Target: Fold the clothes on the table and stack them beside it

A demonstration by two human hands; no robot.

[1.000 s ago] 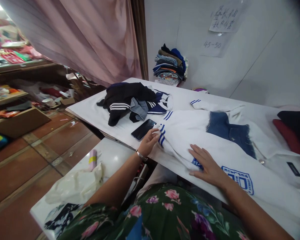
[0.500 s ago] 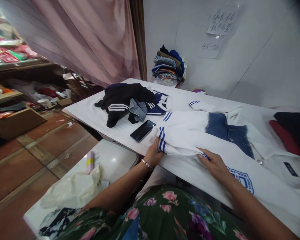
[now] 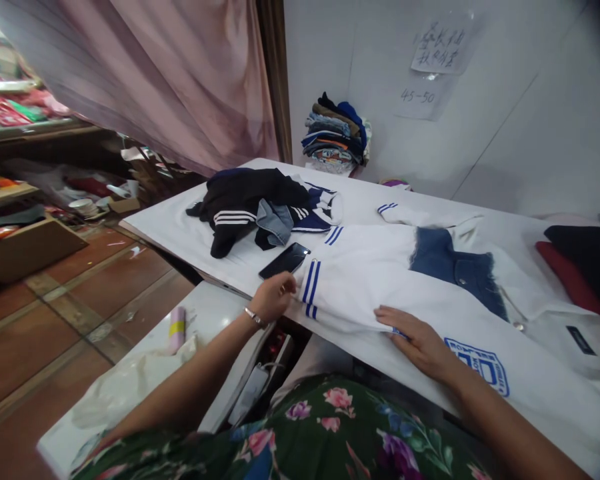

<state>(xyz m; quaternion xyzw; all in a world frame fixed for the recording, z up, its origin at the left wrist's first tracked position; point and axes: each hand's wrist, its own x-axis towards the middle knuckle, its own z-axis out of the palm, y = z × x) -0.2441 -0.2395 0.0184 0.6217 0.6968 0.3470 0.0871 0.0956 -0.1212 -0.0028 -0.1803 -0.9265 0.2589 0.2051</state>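
Note:
A white long-sleeved top with blue stripes at its cuffs lies spread on the table. My left hand is at the end of the near cuff, its fingers loosely curled with no cloth visible in them. Flat on the near edge of the sleeve rests my right hand, fingers stretched and thumb apart. By its thumb shows a small blue patch of the garment, partly covered. A blue printed emblem lies right of that hand. Just beyond my left hand is a black phone.
Dark clothes lie heaped at the far left of the white table. A denim piece rests among the white cloth. Folded clothes are stacked by the wall; dark red and black garments lie right. A plastic bag sits on a lower surface.
My left hand has let go of the cuff and moved left. My right hand has loosened its pinch and flattened on the cloth. The sleeve now lies flatter.

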